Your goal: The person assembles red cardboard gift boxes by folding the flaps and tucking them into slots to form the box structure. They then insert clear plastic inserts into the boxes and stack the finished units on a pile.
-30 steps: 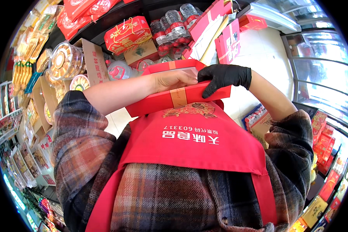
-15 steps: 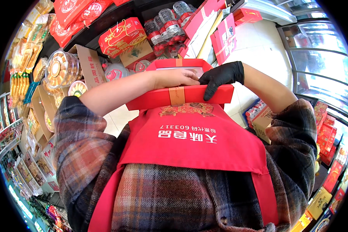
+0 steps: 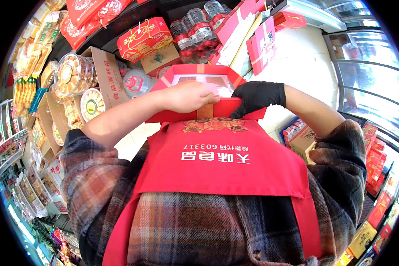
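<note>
Presently, the person holds a red box point(image 3: 199, 95) against the chest, just above a red apron point(image 3: 217, 155); the box sits at centre frame, slightly toward 12 o'clock, and is flat and octagonal with a clear window in its lid; a gold band crosses its near edge.

The left hand point(image 3: 188, 95), bare, lies at 11 o'clock of centre; its fingers curl over the near edge of the box and clamp it, thumb side toward the band.

The right hand point(image 3: 255, 95), in a black glove, lies at 1 o'clock of centre; its fingers close on the same near edge, just beside the left hand, the two nearly touching at the band.

Both forearms are bare; plaid sleeves point(image 3: 93, 177) are pushed up to the elbows.

Beyond the box, at 12 o'clock, stands a pack of water bottles point(image 3: 199, 26) with red caps; at 11 o'clock rests a red carton point(image 3: 144, 37) on a brown carton; at 10 o'clock stand round clear tubs of biscuits point(image 3: 71, 73) in open cardboard trays; at 1 o'clock lean flat red gift boxes point(image 3: 261, 44) against the pale floor; at 3 to 4 o'clock further red packages point(image 3: 377, 159) fill shelving.
</note>
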`<act>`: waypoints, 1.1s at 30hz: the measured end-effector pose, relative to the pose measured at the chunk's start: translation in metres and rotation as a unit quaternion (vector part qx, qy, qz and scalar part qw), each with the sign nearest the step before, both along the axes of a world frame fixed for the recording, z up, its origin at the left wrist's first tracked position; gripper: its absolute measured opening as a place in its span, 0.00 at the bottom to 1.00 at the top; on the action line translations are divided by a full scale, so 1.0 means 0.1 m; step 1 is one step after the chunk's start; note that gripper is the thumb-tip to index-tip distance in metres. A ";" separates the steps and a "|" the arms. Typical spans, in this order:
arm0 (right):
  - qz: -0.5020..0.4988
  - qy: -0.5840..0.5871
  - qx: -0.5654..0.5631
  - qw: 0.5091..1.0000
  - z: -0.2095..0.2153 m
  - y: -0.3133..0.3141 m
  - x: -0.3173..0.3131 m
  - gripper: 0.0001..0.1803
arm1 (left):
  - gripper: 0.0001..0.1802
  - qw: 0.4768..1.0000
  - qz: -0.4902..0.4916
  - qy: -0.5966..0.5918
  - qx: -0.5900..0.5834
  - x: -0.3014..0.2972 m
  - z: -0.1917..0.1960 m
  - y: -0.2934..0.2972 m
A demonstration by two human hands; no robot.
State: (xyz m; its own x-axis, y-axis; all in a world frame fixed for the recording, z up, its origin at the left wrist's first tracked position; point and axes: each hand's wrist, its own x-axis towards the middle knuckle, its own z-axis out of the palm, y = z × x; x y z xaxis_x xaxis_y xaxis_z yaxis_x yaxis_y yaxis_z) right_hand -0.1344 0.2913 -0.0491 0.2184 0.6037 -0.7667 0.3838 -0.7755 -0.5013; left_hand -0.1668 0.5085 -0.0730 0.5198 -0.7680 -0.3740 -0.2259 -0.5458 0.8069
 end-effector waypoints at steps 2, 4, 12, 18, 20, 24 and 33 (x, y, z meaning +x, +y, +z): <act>-0.022 0.064 -0.021 0.997 0.00 0.05 0.03 0.33 | 0.22 0.999 0.006 0.006 -0.031 0.01 -0.15 0.03; -0.038 0.123 -0.028 0.991 0.05 0.08 0.11 0.33 | 0.23 1.000 0.008 -0.015 0.019 0.00 -0.13 0.08; 0.049 0.036 -0.051 0.997 0.10 -0.08 0.18 0.34 | 0.30 0.962 0.080 -0.196 0.174 -0.33 -0.08 0.61; 0.042 0.029 -0.027 0.998 0.10 -0.08 0.24 0.36 | 0.26 0.967 0.112 -0.204 0.099 -0.42 -0.10 0.64; 0.049 -0.038 0.019 0.998 0.10 -0.06 0.31 0.37 | 0.26 0.962 0.141 -0.214 0.091 -0.40 -0.10 0.63; -0.017 -0.267 0.178 0.947 -0.06 0.22 0.12 0.32 | 0.22 0.943 0.175 -0.244 0.142 -0.25 -0.03 0.51; -0.068 -0.396 0.162 0.901 -0.18 0.03 0.10 0.29 | 0.21 0.914 0.252 -0.299 0.110 -0.01 -0.02 0.50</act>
State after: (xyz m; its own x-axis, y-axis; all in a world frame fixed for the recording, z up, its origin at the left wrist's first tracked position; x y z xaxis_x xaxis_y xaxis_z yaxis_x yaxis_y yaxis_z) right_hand -0.1247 0.2940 -0.0670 0.7085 0.6943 -0.1264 0.6334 -0.7046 -0.3200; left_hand -0.1679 0.5586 -0.0750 0.9491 -0.3142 -0.0240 -0.2648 -0.8365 0.4798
